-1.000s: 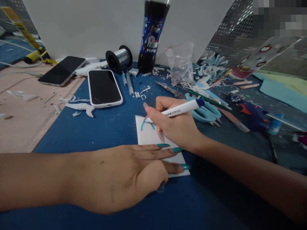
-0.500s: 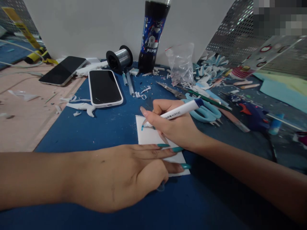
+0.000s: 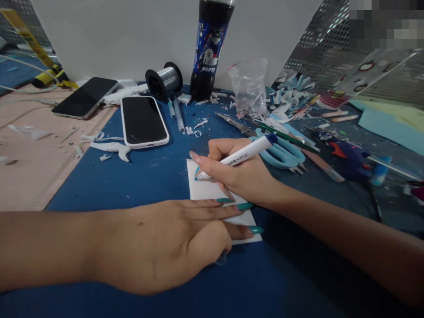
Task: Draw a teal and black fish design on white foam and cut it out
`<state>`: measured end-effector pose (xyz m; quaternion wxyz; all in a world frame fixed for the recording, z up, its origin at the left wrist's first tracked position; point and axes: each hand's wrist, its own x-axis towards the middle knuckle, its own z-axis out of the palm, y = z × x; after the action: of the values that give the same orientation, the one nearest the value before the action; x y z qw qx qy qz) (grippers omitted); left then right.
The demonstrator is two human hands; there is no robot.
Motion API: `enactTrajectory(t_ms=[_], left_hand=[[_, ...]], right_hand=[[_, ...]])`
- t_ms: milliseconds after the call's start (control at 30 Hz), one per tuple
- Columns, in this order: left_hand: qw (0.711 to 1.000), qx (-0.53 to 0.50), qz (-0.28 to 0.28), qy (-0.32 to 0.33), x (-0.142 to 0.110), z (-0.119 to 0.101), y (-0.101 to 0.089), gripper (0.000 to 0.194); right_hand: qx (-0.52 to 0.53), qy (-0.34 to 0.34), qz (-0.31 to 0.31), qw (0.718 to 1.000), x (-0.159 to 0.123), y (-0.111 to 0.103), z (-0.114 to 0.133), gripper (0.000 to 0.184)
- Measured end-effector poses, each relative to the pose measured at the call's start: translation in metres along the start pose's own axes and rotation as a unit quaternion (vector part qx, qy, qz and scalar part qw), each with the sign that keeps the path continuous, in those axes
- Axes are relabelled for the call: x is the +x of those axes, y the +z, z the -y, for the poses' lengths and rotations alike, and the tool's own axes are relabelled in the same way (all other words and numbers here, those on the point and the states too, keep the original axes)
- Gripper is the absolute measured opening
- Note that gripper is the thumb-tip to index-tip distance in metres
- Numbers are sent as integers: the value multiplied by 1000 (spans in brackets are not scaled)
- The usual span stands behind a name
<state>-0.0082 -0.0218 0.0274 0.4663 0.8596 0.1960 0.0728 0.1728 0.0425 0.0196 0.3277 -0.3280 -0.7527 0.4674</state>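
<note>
In the middle of the blue mat lies a white rectangular sheet, partly covered by both hands. My left hand rests flat across its near part, fingers stretched out and pressing it down. Closed around a white acrylic marker with a dark blue end is my right hand. The marker's tip touches the sheet near its far left corner, and a short blue line shows beside the tip. Light blue scissors lie just beyond my right hand.
Two phones, a wire spool and a Pepsi bottle stand or lie at the back. A plastic bag, paper scraps and a blue glue gun are to the right.
My right hand and the marker have shifted very slightly left, and the blue line on the sheet is longer. My left hand stays in place on the sheet.
</note>
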Motion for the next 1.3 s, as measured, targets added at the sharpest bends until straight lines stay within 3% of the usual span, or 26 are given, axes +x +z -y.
enactTrajectory(t_ms=[300,1000,1300], left_hand=[[997,-14,30,-71,3,-10,-8,60],[999,-27,-6,-23,1,-3,0,62],[997,-13,12,-70,3,-8,-4,61]], right_hand=[[29,-8,7,1000,1,1,-1,55],[-23,-28,11,999,0,-3,4,52],[-39,-33,-1,999,2,-4,2,50]])
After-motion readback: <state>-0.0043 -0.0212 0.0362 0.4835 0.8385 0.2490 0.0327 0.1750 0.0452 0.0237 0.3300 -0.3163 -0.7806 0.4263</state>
